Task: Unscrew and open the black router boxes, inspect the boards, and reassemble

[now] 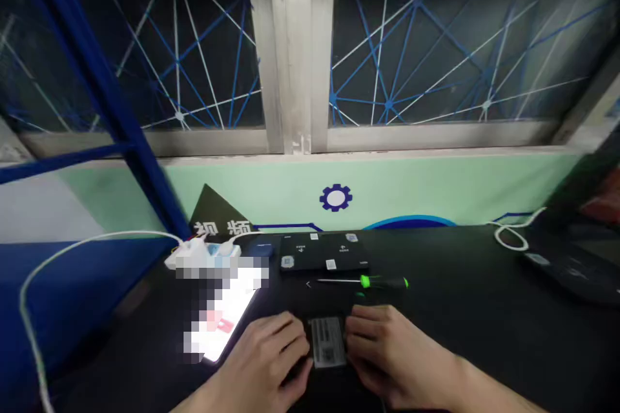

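Black tabletop (465, 329), wide and dark, running across the view below a pale green wall panel. Toward the back, a flat black case (322, 251) dotted with small white stickers, and just left of it a small blue box (264, 249). Beside that, a white power strip (203, 255) with plugs in it and a white cable (92, 246) trailing off the left side. Just in front of the case, a green-handled screwdriver (368, 282) lying flat, its thin steel shaft pointing left. Nearer, a smartphone (223, 326) with a lit, blurred screen, set at a slant. Near the front, a labelled grey module (328, 342). At far right, a dark flat device (566, 268) and a looped white cord (508, 237).
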The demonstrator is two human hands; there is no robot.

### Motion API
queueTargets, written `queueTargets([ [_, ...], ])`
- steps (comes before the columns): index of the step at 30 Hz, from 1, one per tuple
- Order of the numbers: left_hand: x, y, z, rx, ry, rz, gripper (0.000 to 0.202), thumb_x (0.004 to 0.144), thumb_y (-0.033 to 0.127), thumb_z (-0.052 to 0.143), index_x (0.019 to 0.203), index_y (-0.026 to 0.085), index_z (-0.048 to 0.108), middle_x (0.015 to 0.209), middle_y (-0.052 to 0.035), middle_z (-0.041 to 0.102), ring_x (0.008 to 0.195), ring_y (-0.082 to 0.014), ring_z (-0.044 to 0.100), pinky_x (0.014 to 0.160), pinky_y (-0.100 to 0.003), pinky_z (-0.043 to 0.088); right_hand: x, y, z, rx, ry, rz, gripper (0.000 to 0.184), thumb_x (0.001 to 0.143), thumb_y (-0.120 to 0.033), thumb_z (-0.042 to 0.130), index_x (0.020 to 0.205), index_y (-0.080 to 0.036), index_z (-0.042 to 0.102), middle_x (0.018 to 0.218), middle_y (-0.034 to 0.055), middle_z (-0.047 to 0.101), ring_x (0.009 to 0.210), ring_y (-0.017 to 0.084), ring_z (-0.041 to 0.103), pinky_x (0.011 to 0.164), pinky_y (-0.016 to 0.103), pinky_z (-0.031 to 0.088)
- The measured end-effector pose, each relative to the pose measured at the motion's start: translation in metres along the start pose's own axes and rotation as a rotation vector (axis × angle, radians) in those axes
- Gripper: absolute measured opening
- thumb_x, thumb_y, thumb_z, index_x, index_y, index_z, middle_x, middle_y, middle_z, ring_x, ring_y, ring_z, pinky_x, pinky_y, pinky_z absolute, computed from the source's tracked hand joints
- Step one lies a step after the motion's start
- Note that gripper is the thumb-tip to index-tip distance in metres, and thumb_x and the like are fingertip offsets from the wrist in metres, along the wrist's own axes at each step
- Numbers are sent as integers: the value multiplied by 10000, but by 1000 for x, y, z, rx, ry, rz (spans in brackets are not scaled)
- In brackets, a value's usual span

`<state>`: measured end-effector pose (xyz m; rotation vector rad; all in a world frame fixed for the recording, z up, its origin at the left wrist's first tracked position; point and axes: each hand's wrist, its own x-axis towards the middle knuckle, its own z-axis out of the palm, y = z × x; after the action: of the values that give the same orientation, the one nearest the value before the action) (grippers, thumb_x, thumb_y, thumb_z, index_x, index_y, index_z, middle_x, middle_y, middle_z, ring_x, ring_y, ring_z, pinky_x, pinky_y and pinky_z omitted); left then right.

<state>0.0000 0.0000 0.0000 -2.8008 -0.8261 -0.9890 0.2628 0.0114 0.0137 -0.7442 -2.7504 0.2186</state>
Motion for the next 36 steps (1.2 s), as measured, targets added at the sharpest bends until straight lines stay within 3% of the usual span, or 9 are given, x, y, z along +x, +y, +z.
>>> queueTargets([
  [8,0,-5,1,-29,-26,-28,119,875,137,526,899,195,626,816,-60,666,836,-229,681,739,-344,595,4,0,3,4,55,7,87,814,-135,562,782,-198,511,822,39,596,730,176,477,618,296,326],
  [11,0,-8,-2,-44,-81,-69,126,859,172,548,956,193,625,938,-81,670,877,-238,671,746,-361,593,5,2,5,19,75,-5,65,814,-148,571,786,-195,535,828,46,605,742,179,498,632,290,360],
  [14,1,-12,-6,-29,-168,-123,308,840,213,582,1146,191,604,1113,-102,657,997,-263,658,817,-392,591,5,5,2,21,122,-26,65,862,-173,556,801,-187,573,865,59,634,770,183,534,671,296,405],
  [17,0,-16,-7,39,-217,-175,525,838,273,626,1345,191,517,1263,-116,629,1127,-293,632,908,-422,578,5,13,-6,-42,231,77,138,922,-174,510,831,-180,612,890,69,654,790,186,561,711,311,434],
  [20,-3,-19,-6,94,-236,-206,588,863,336,638,1412,202,476,1342,-117,604,1188,-311,611,971,-467,552,3,27,-16,-156,321,284,176,940,-152,467,909,-176,638,902,74,655,806,199,579,729,332,453],
  [23,-6,-20,-5,119,-266,-220,589,899,395,625,1435,208,468,1373,-113,595,1214,-320,599,998,-499,534,-2,44,-22,-257,303,424,228,909,-106,447,989,-183,647,942,74,663,855,220,609,717,336,470],
  [28,-9,-21,-5,131,-309,-245,588,938,437,590,1467,223,446,1410,-104,576,1236,-321,591,1013,-510,524,-8,64,-23,-333,223,522,273,838,-78,467,1002,-192,653,972,67,677,884,229,656,687,321,477],
  [36,-9,-22,-7,110,-339,-280,591,965,460,561,1494,246,411,1443,-92,545,1270,-323,564,1033,-533,503,-9,60,-28,-323,167,529,215,785,-135,539,942,-199,671,926,63,698,881,240,649,681,316,466],
])
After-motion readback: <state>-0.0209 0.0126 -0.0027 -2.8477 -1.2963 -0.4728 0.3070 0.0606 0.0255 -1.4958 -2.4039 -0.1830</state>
